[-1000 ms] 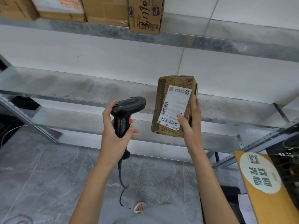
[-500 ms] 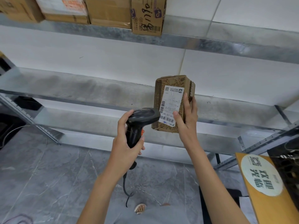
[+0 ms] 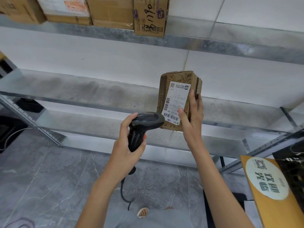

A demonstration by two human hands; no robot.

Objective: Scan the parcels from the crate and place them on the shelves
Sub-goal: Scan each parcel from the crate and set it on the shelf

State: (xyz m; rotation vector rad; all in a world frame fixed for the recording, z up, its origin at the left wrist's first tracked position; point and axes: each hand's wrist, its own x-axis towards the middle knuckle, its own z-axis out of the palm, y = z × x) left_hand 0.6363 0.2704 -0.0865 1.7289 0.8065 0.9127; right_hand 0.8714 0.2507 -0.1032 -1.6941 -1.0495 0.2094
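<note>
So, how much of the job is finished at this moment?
Done: several boxes sit on the top shelf. In hand: the right hand holds a parcel, the left hand aims the scanner at its label. Left: shelving this parcel.

The black handheld barcode scanner is being brought rightward and upward by the left hand, its head now overlapping the lower left corner of the brown printed cardboard parcel, previously well apart. The parcel is being tilted slightly by the right hand.
</note>
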